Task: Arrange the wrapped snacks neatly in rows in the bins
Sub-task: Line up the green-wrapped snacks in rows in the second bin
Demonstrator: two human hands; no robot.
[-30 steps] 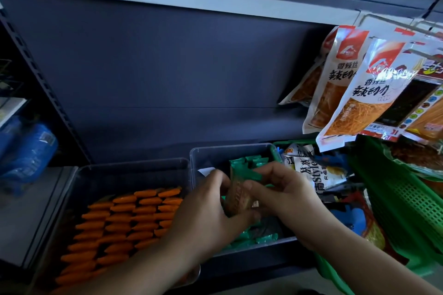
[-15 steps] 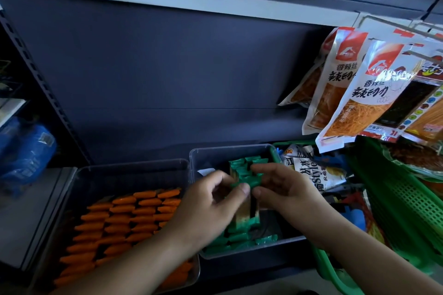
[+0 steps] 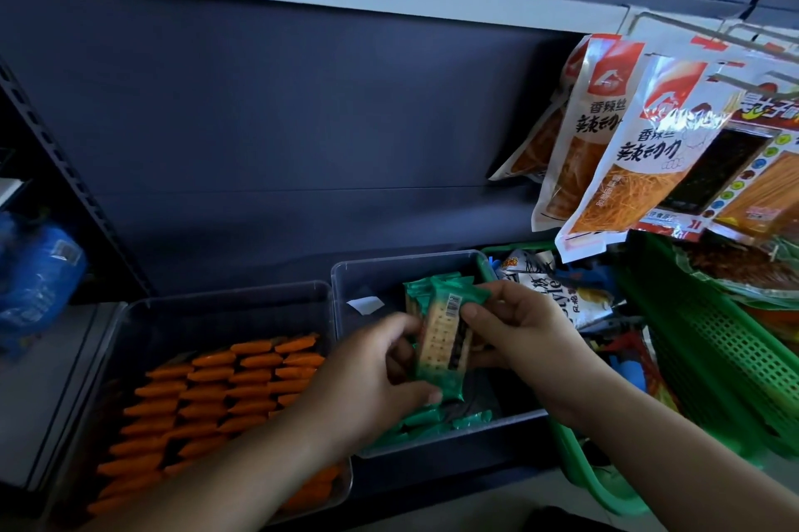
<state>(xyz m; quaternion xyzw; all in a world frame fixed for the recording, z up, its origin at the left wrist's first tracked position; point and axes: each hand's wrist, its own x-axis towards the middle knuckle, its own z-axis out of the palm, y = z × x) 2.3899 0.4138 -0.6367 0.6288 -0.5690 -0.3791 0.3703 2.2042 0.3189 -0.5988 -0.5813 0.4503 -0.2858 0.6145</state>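
Left of the fingers, orange wrapped snacks (image 3: 225,397) lie in tidy rows in their clear bin (image 3: 216,311). The left hand (image 3: 372,384) curls its fingers round the lower edge of a stack of green cracker packets (image 3: 441,341), held just above the second clear bin (image 3: 402,266), while the right hand (image 3: 523,328) pinches the stack's upper right side between thumb and fingertips. To seat it well, I judge, both hands should keep the stack squared and lower it upright beside the loose green packets (image 3: 432,423) beneath the fingers. Only a barcode (image 3: 454,303) shows on the top packet; right of the fingers a crumpled bag (image 3: 553,294) reads "Style", and the hanging packs (image 3: 605,121) read "香辣丝".
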